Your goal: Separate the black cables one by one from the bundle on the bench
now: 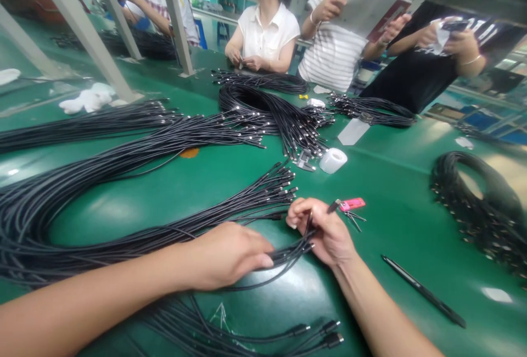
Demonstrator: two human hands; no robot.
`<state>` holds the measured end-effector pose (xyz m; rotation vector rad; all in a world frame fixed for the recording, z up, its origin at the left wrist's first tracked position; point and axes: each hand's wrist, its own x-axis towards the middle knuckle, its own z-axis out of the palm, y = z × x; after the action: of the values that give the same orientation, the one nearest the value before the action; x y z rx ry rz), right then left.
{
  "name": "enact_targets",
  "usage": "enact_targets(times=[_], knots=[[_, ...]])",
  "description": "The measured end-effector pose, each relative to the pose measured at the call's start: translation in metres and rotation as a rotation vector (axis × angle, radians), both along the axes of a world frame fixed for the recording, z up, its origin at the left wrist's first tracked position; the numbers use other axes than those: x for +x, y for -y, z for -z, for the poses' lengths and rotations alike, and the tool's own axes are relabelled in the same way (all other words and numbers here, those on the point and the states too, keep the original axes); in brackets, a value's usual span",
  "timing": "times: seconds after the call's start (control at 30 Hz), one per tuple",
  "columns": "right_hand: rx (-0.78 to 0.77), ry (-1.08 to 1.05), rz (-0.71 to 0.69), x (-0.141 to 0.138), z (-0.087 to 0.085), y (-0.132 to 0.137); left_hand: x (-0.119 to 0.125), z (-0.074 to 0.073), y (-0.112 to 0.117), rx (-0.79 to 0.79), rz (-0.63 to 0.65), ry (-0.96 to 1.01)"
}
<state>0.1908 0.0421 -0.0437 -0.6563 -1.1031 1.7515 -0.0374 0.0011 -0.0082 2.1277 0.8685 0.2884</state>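
The black cable bundle (288, 252) lay on the green bench mat (395, 192) directly before me. My right hand (325, 232) pinched a cable (309, 234) just below its connector (333, 206); my left hand (228, 255) was clenched over the bundle. The cables looked light and limp, best taken near the connector. A pink key tag (352, 204) lay just beside the connector, a black pen (424, 291) farther right.

Bare left forearm (90, 296), bare right forearm (382, 313), slender left hand (226, 255), slender right hand (325, 230), fingers (298, 215) with short nails
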Motion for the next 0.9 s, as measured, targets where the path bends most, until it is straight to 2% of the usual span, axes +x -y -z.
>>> enact_targets(times=[0.1,0.17,0.27,0.33,0.4,0.43,0.5,0.57,0.63,0.73,0.8,0.9], knots=[[-0.076,-0.106,0.006,0.013,-0.008,-0.009,-0.001,-0.003,0.008,-0.046,0.244,-0.022],[-0.132,-0.157,-0.027,0.019,-0.012,-0.014,-0.001,-0.004,0.014,-0.114,0.356,0.017],[-0.147,-0.142,-0.159,0.017,-0.009,-0.012,-0.001,-0.004,0.020,-0.208,0.424,0.067],[-0.121,-0.032,-0.304,0.009,-0.005,-0.004,-0.002,-0.006,0.020,-0.242,0.430,0.093],[-0.062,0.137,-0.443,-0.001,-0.001,0.007,-0.003,-0.008,0.015,-0.190,0.336,0.137],[-0.030,0.216,-0.495,-0.006,0.000,0.013,-0.005,-0.009,0.011,-0.110,0.213,0.160],[0.004,0.315,-0.586,-0.015,-0.001,0.024,-0.009,-0.007,0.001,0.147,-0.137,0.152],[-0.021,0.355,-0.697,-0.019,-0.006,0.033,-0.015,-0.001,-0.010,0.405,-0.408,0.019],[-0.076,0.373,-0.833,-0.020,-0.009,0.039,-0.021,0.006,-0.018,0.522,-0.469,-0.193],[-0.067,0.383,-0.982,-0.020,-0.010,0.042,-0.026,0.012,-0.024,0.491,-0.439,-0.423],[-0.038,0.353,-1.014,-0.021,-0.007,0.041,-0.027,0.012,-0.026,0.454,-0.452,-0.471],[-0.023,0.278,-1.009,-0.023,-0.004,0.038,-0.028,0.007,-0.030,0.356,-0.512,-0.424]])
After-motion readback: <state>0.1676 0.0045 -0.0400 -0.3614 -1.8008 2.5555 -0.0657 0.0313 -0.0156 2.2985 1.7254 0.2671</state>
